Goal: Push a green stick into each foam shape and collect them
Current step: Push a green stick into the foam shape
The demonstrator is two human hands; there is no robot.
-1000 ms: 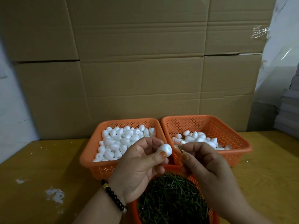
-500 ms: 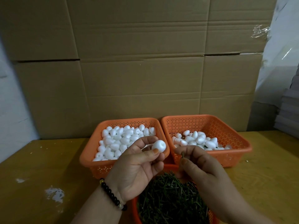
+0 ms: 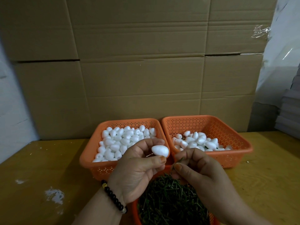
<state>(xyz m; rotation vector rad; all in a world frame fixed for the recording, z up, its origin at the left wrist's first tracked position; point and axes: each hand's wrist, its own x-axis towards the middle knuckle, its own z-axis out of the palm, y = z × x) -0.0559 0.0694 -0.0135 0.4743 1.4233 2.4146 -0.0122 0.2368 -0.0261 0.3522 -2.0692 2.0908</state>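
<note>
My left hand (image 3: 138,169) pinches a white egg-shaped foam piece (image 3: 160,151) between thumb and fingers, lying sideways above the nearest basket. My right hand (image 3: 199,174) pinches a short green stick (image 3: 178,161) just right of the foam, a small gap between them. A near orange basket (image 3: 134,213) heaped with green sticks (image 3: 170,200) sits under both hands. The left orange basket (image 3: 90,153) is full of plain foam shapes (image 3: 120,140). The right orange basket (image 3: 240,143) holds fewer foam shapes (image 3: 198,140), some with green stems showing.
The baskets stand on a yellowish wooden table (image 3: 40,168) with white paint marks (image 3: 54,194). Large cardboard boxes (image 3: 146,70) form a wall right behind the baskets. Plastic-wrapped stacks (image 3: 285,111) rise at the far right.
My left hand turned the foam piece sideways and kept it raised. My right hand dipped toward the stick basket and now shows a green stick between its fingertips.
</note>
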